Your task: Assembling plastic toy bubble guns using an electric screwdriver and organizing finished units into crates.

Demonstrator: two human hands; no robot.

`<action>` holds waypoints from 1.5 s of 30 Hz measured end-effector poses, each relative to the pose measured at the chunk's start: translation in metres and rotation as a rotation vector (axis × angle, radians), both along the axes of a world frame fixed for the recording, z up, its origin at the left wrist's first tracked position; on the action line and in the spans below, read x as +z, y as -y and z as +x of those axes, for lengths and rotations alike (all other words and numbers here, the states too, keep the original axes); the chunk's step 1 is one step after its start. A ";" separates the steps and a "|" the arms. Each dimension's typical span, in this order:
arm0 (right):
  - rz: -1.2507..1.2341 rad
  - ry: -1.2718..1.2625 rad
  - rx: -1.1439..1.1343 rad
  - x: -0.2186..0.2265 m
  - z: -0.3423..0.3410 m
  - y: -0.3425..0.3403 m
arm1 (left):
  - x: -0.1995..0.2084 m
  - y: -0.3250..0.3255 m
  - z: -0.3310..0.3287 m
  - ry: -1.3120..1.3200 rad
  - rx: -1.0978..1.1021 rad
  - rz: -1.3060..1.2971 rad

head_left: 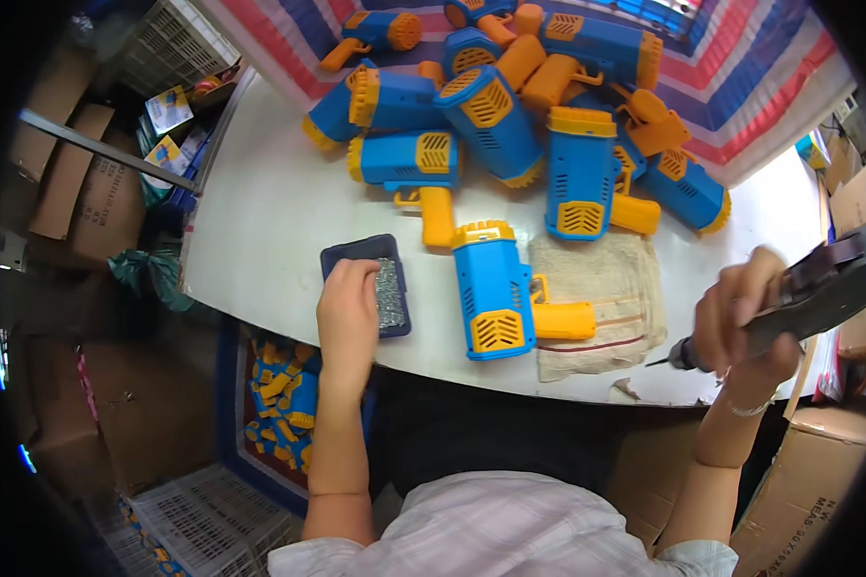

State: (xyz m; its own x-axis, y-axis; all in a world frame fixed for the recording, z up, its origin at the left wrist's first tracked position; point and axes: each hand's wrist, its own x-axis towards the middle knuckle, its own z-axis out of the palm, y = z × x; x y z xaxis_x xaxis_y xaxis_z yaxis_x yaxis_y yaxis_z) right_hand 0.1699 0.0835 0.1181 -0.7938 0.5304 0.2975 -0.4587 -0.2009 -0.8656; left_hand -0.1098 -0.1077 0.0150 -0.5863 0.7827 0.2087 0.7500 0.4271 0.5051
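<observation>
My left hand (348, 308) reaches over a small dark tray (403, 322) of small metal screws (388, 293), its fingertips pinched together. Whatever is between those fingertips is too small to make out. My right hand (741, 313) is wrapped round a dark electric screwdriver (808, 313), held above the table's right side with its thin bit pointing left. Between my hands lies a blue-and-yellow toy gun (496, 293), its yellow handle pointing right onto a folded beige cloth (601, 356). Neither hand touches this toy.
Several similar toy guns (491, 125) are heaped at the back of the white table (260, 212), against a striped sheet (741, 87). Below the table's left front edge, a bin (231, 423) holds small blue and yellow pieces. Cardboard boxes (808, 471) stand on both sides.
</observation>
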 end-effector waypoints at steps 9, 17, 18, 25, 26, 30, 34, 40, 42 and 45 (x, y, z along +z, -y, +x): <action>-0.013 0.095 -0.537 -0.035 -0.010 0.062 | -0.026 0.014 -0.014 -0.051 -0.099 -0.081; -0.050 -0.007 -0.520 -0.031 -0.011 0.077 | -0.013 0.023 -0.012 0.040 0.081 -0.079; -0.063 -0.016 -0.501 -0.030 -0.012 0.078 | -0.012 0.022 -0.009 0.003 0.074 -0.066; -0.030 -0.064 -0.434 -0.025 -0.017 0.078 | 0.007 0.009 0.015 -0.132 0.098 -0.043; -0.027 -0.054 -0.445 -0.028 -0.017 0.078 | 0.011 0.003 0.029 -0.128 0.023 0.055; 0.020 -0.196 -0.377 -0.027 -0.018 0.079 | 0.021 -0.018 0.105 0.018 -0.691 0.229; 0.065 -0.170 -0.406 -0.030 -0.017 0.080 | 0.013 -0.029 0.122 0.115 -0.754 0.273; 0.112 -0.128 -0.376 -0.034 -0.008 0.078 | 0.010 -0.033 0.128 0.084 -0.798 0.215; 0.117 -0.127 -0.368 -0.033 -0.007 0.078 | 0.008 -0.033 0.128 0.078 -0.809 0.202; 0.124 -0.125 -0.359 -0.034 -0.006 0.076 | 0.006 -0.037 0.130 0.076 -0.828 0.242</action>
State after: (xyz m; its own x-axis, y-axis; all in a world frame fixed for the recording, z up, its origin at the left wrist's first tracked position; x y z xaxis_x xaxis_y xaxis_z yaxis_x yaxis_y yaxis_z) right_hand 0.1641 0.0073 0.0840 -0.5178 0.7219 0.4591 -0.5842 0.0937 -0.8062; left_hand 0.0203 -0.0709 0.0214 0.1341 0.9030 0.4082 0.7325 -0.3678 0.5728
